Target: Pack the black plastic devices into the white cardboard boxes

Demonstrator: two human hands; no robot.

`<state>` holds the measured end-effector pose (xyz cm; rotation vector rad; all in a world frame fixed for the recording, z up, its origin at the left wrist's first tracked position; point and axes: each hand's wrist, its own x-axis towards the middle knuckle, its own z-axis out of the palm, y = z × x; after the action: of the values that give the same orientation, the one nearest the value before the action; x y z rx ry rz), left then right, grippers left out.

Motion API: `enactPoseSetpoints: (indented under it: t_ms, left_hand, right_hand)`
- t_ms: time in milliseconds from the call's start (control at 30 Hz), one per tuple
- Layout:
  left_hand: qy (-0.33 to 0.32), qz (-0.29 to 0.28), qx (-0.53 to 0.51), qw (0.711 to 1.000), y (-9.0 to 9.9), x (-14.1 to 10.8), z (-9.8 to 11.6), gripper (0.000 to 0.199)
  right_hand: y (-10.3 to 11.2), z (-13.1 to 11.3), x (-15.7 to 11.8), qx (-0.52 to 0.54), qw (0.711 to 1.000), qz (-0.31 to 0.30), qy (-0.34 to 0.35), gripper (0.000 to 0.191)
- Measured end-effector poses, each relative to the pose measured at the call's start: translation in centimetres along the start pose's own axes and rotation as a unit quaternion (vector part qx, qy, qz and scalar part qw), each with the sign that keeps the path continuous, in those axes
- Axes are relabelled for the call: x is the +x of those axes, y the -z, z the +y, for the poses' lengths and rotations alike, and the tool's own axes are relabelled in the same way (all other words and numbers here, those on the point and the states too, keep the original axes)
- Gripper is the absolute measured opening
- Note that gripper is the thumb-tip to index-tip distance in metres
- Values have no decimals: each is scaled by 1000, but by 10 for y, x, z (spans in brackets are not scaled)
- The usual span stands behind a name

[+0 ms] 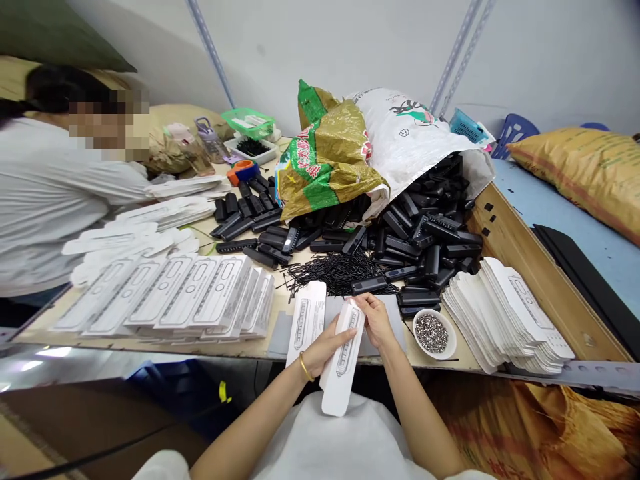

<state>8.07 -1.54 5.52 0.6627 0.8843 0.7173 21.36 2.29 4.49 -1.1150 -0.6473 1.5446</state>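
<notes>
Between my hands, just past the table's front edge, is a long white printed card point(345, 360). My left hand point(325, 348) is closed around its left side, with the thumb lying across the printed face. At the card's top right corner, the fingers of my right hand point(374, 319) pinch the edge. A second printed card point(306, 317) lies on a grey mat point(281, 332) at the left of the held one. Right of my right hand stands a white bowl point(434, 333) filled with small metal parts.
Stacks of printed cards point(175, 293) lie at left, another stack point(507, 317) at right. Black plastic parts point(400, 247) and thin black strips point(333, 272) are heaped behind my hands, below a gold-green sack point(330, 160). A person point(55, 193) in white leans over the table's left end.
</notes>
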Motion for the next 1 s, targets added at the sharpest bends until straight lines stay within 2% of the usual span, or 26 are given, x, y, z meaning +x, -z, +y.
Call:
enactPoseSetpoints:
  t_ms: [167, 233, 300, 333, 367, 400, 433, 467, 500, 567, 600, 633, 700, 733, 767, 833, 900, 933, 967, 1000]
  left_hand:
    - [-32, -8, 9, 999, 3, 2, 8, 66]
    - [0, -8, -14, 1000, 6, 6, 7, 69]
    - [65, -14, -28, 997, 12, 10, 4, 72]
    - [74, -16, -17, 997, 15, 12, 2, 74]
    - [55, -20, 12, 998, 17, 13, -1, 75]
    - [2, -23, 60, 998, 19, 13, -4, 75]
    - [-83, -25, 122, 989, 20, 13, -7, 76]
    - [-183, -27, 190, 964, 20, 12, -10, 76]
    - [-281, -29, 251, 926, 19, 11, -12, 75]
    - [-424, -24, 325, 845, 16, 8, -14, 68]
    - [-467, -7, 335, 818, 14, 7, -11, 62]
    - [-485, 17, 337, 807, 14, 5, -8, 56]
    - [-453, 98, 341, 818, 17, 3, 5, 47]
    - [-408, 150, 350, 830, 19, 1, 12, 46]
    - [-354, 199, 362, 839, 22, 1, 18, 46]
    - [-259, 266, 385, 845, 27, 0, 27, 46]
    - [-207, 268, 406, 849, 29, 2, 30, 47]
    - [-193, 254, 417, 851, 28, 3, 29, 47]
    - [-183, 241, 429, 851, 27, 4, 28, 47]
    - [-174, 229, 443, 849, 25, 5, 27, 48]
  right_hand:
    - [-4, 9, -16, 7, 999, -11, 45, 31]
    - [-2, 17, -22, -2, 999, -19, 51, 30]
    - [2, 22, -24, -5, 999, -18, 32, 36]
    - [4, 24, -23, 6, 1000, -1, 21, 39]
    - [6, 24, -21, 26, 999, 29, 16, 41]
    - [8, 25, -18, 51, 996, 67, 18, 41]
    - [8, 25, -16, 75, 991, 105, 22, 41]
    - [7, 26, -14, 92, 987, 130, 24, 41]
    - [6, 27, -12, 103, 985, 135, 20, 41]
    - [1, 30, -10, 96, 991, 94, 1, 40]
    - [-1, 30, -9, 74, 995, 58, -11, 38]
    - [-2, 30, -7, 36, 999, 23, -14, 34]
    - [2, 24, 1, -106, 994, -22, 27, 25]
    - [6, 19, 7, -207, 975, -32, 69, 20]
    - [11, 13, 15, -316, 940, -34, 122, 16]
    - [21, 1, 33, -525, 823, -59, 207, 27]
    - [29, -8, 50, -665, 702, -96, 236, 41]
    - [31, -11, 58, -704, 660, -110, 239, 44]
    - [33, -13, 64, -725, 635, -119, 240, 46]
    - [35, -16, 70, -730, 627, -123, 243, 46]
